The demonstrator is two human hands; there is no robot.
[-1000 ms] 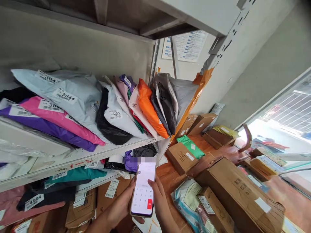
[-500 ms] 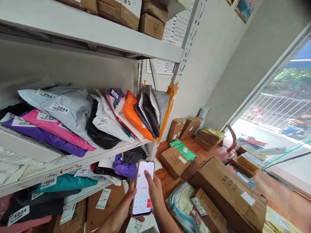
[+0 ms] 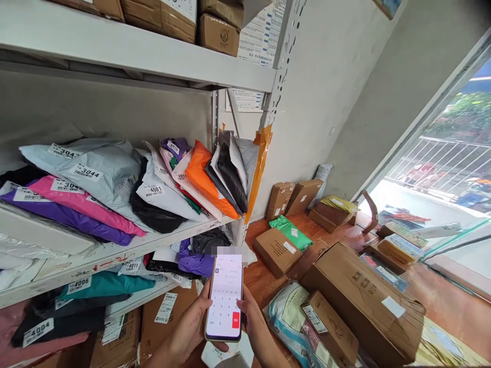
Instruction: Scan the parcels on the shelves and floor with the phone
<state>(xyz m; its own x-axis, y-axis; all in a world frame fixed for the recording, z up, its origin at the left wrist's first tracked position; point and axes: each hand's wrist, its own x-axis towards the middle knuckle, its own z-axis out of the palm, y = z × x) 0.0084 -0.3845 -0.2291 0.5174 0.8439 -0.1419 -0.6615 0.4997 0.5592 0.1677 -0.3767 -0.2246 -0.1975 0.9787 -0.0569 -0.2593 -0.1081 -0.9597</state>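
A smartphone [image 3: 224,286] is held upright between my two hands, its screen lit with a number keypad and a red key. My left hand [image 3: 192,323] grips its left edge, thumb along the side and fingertips under the bottom. My right hand [image 3: 253,318] closes on the right edge, its thumb tip by the keypad's right column; its other fingers are hidden behind the phone. Beyond the phone, on the lower shelf, lies a purple mailer bag [image 3: 196,261]. Above it, an orange mailer bag [image 3: 207,176] leans among several labelled bags on the middle shelf [image 3: 161,244].
Cardboard boxes stand on the top shelf [image 3: 146,53]. To my right, a large carton [image 3: 364,296], a white-and-blue bag [image 3: 287,314], a flat box [image 3: 276,250] and a green bag [image 3: 290,231] cover parts of the floor. A glass door [image 3: 452,204] is at far right.
My right thumb has moved from the upper screen down to its right edge. More of the keypad display shows now. The view has shifted slightly, and the phone stays in both hands.
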